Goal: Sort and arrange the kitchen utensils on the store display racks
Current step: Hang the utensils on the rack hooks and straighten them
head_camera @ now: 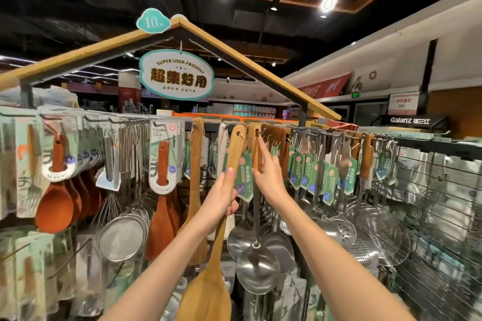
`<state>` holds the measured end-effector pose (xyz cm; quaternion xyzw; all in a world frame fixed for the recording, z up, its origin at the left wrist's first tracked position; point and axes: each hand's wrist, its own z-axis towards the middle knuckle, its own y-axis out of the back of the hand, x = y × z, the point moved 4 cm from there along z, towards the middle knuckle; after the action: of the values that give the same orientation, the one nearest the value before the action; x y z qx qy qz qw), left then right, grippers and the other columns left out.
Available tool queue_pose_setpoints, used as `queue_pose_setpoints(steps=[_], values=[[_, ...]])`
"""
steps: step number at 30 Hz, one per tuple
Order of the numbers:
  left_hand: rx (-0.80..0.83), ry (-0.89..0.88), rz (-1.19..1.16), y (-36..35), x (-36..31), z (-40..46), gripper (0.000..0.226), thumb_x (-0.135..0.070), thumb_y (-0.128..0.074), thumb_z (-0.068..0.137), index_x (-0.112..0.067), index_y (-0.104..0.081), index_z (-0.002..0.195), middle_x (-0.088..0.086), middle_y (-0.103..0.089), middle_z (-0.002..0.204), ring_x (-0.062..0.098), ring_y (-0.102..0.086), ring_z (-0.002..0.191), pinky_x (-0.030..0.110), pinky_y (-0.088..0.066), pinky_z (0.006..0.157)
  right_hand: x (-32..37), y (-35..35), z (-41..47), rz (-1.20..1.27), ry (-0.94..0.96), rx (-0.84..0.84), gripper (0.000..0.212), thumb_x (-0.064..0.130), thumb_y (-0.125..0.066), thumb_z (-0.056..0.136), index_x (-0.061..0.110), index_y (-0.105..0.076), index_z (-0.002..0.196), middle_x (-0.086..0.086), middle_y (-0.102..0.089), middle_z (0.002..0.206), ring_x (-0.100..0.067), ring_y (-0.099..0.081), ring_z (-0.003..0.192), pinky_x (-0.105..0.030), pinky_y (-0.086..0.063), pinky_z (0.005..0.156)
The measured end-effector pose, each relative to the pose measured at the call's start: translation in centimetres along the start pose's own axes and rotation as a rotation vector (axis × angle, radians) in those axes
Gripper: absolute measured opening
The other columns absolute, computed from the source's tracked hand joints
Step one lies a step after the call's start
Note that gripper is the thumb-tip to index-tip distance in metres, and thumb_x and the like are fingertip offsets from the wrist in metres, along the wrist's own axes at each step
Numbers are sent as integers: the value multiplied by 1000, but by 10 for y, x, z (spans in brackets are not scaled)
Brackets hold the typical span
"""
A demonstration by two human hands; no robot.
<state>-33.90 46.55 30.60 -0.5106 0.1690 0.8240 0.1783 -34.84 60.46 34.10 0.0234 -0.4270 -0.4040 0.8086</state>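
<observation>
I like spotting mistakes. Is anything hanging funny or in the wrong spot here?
One thing: the wooden spatula is off its hook, gripped by the left hand in front of the steel ladles. The right hand reaches up to a hanging wooden handle. The rest hangs in rows.

We are seeing the wooden spatula (208,292) running off the bottom edge, so its blade tip is cut away, and our left hand (221,200) is covering the middle of its handle. Our right hand (268,174) is hiding part of the ladle handle (257,206) behind it, and whether those fingers (263,150) are touching the hook (258,132) we are not able to tell. The packaged utensils (23,164) on the far left are smearing into blur, their print unreadable. The small print on the green tag (245,177) is staying too fine for us to read. Both our forearms are leaving the frame below.
</observation>
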Motion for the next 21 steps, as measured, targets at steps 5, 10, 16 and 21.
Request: queue_pose_setpoints(steps=[5,10,16,21], values=[[-54,1,-53,11,6,4,37,-50,-23,96,-29,-43,118,-5,-36,63,5,-37,45,15,-26,37,-8,-8,5,-23,17,12,96,2,-56,90,67,0,133,-16,-42,122,-4,-46,78,-35,-49,86],[-63,-9,-87,14,8,1,34,-46,-27,97,-17,-44,97,-2,-36,66,8,-38,46,17,-27,37,-12,-5,4,-70,-22,69,90,5,-55,91,61,-3,138,-16,-38,137,-13,-50,85,-42,-54,84],[-116,-45,-69,23,5,-2,29,-36,-28,100,-14,-41,86,3,-39,67,8,-42,46,16,-31,38,25,1,-7,-110,143,-64,44,23,-43,99,26,-34,142,0,-46,125,-10,-56,93,-30,-47,81],[-132,-40,-66,38,-2,-8,28,-33,-30,101,-10,-47,97,5,-42,68,11,-43,49,18,-33,40,86,-26,-16,116,222,120,55,24,-53,95,32,-29,143,-2,-58,113,-17,-62,96,-34,-50,87]])
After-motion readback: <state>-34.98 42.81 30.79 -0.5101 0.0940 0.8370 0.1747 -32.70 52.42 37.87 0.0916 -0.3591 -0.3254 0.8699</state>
